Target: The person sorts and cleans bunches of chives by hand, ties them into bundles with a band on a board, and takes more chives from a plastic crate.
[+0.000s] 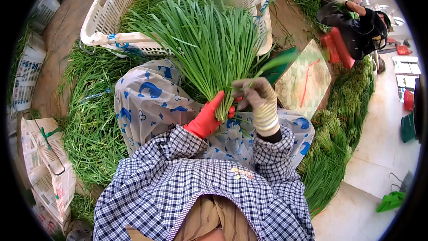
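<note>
My left hand [208,115], in a red rubber glove, is closed around the lower ends of a thick bunch of garlic chives [209,49]. The leaves fan upward and away from me over the near rim of a white plastic crate [99,39]. At the right side of the bunch's base is my right hand [256,94], in a grey glove with a striped cuff. Its fingers are bent and pinch a few chive leaves [278,62], which stick out to the upper right and are blurred. A patterned plastic apron [147,96] covers my lap beneath both hands.
Loose chives [93,120] lie heaped at my left. On the right are a worn board [307,80] with a red string and rows of tied chive bundles [334,138]. Another person [368,27] sits at the upper right by a red stool [337,47]. More crates [31,69] stand far left.
</note>
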Available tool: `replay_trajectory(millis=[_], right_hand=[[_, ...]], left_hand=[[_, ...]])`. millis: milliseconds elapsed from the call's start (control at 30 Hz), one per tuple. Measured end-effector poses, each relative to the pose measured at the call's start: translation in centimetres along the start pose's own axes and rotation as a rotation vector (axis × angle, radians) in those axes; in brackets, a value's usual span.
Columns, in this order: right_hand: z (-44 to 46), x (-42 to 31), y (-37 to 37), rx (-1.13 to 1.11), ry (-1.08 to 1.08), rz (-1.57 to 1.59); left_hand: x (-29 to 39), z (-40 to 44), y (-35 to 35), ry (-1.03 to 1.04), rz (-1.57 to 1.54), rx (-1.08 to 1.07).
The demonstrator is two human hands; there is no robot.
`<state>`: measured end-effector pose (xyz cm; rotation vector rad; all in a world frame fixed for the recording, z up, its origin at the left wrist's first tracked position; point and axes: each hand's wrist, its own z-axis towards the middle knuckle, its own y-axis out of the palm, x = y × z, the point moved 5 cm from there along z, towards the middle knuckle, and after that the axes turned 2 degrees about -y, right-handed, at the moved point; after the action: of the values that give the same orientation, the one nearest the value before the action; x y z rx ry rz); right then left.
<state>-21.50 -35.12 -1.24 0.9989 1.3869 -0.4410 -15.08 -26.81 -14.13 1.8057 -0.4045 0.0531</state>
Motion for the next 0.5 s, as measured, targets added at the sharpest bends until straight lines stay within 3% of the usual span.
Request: replay_trajectory(millis=[100, 167, 267, 300, 333, 400, 500], right_hand=[[-2.8, 1.4, -0.1, -0.072, -0.082, -0.096], [-4.1, 1.1, 0.1, -0.122, -0.113, -0.255], [-5.0, -0.1, 0.8, -0.176, -0.15, -0.472], [-5.2, -0.4, 1.1, -0.204, -0.197, -0.614], [-5.3, -0.2, 1.2, -0.202, -0.197, -0.612], [-5.4, -0.2, 0.5, -0.046, -0.213, -0.157], [-5.1, -4.5, 1.0, -0.086, -0.438, -0.101]], left_hand=[[0.5, -0.2, -0.9, 0.216, 0.343, 0.077], [-0.4, 1.0, -1.4, 0.009, -0.01, 0.086], [1.0, -0.2, 2.1, -0.024, -0.085, 0.189], [0.7, 0.0, 1.0, -0.023, -0.028, 0.052], [0.3, 0.5, 0.0, -0.025, -0.026, 0.054], [0.1, 0.9, -0.4, -0.046, -0.058, 0.068], [0.8, 0.3, -0.6, -0.028, 0.045, 0.138]])
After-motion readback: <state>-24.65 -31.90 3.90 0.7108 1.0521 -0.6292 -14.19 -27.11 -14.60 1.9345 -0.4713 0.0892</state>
